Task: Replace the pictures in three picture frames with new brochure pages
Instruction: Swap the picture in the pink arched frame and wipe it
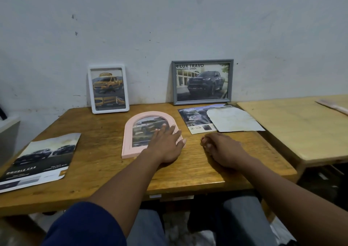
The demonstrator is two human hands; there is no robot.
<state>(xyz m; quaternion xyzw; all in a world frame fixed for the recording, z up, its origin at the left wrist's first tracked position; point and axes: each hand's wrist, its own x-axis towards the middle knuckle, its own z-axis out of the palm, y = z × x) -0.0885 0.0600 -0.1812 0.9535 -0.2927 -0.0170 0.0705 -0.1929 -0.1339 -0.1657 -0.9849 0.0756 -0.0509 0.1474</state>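
Note:
A pink arched picture frame (130,132) lies flat in the middle of the wooden table (98,132) with a car picture in it. My left hand (166,144) rests on its lower right part with straight, spread fingers. My right hand (220,148) lies on the table to the right of the frame, fingers curled under, holding nothing. A white frame (108,89) with an orange truck picture and a grey frame (202,82) with a dark truck picture lean upright against the wall.
A car brochure (39,161) lies at the table's left front. A brochure page (195,119) and a pale sheet (233,120) on top of it lie at the right back. A lighter wooden table (301,125) stands to the right. A grey box edge (8,132) shows at the far left.

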